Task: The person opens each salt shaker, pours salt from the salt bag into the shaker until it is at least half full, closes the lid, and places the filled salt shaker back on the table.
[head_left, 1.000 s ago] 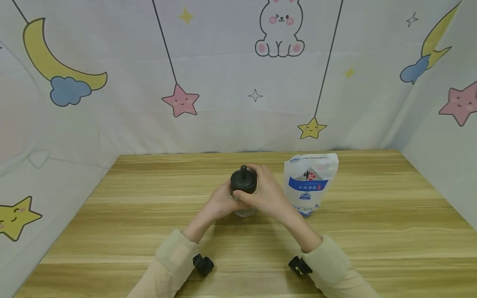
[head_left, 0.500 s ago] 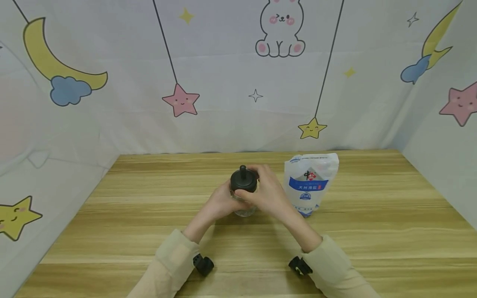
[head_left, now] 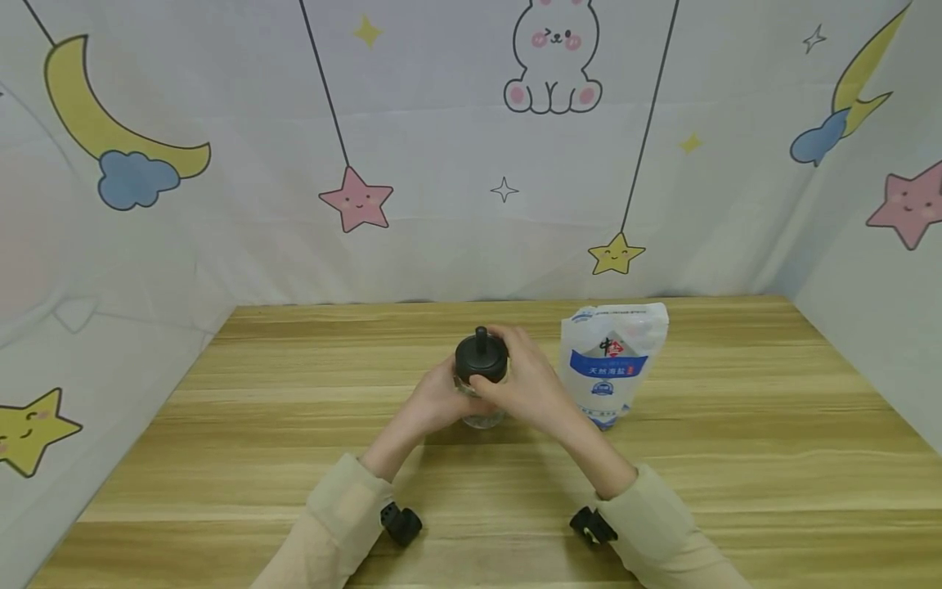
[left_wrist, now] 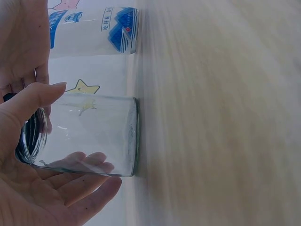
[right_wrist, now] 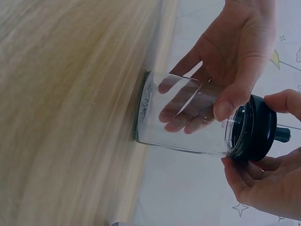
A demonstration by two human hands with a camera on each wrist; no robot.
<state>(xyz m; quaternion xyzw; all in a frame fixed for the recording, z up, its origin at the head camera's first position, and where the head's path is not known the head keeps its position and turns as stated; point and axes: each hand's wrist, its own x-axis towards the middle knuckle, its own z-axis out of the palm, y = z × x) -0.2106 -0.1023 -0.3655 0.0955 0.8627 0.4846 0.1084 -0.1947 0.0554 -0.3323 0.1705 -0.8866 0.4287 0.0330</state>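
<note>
A clear glass jar (right_wrist: 188, 136) stands upright on the wooden table, topped by a black lid (head_left: 481, 360) with a small upright knob. My left hand (head_left: 436, 399) holds the jar's body; in the left wrist view its thumb lies along one side and its fingers along the other. My right hand (head_left: 531, 383) grips the lid by its edge, thumb in front and fingers at the far side. Some whitish specks show at the bottom of the glass in the right wrist view. Much of the jar is hidden by my hands in the head view.
Just right of the jar stands a white and blue salt pouch (head_left: 607, 368). The wooden table (head_left: 294, 352) reaches back to a white cloth backdrop (head_left: 456, 254) printed with stars, moons and a bunny.
My right thumb has shifted slightly to the right along the lid's edge. The jar, the left hand and the pouch stay in place.
</note>
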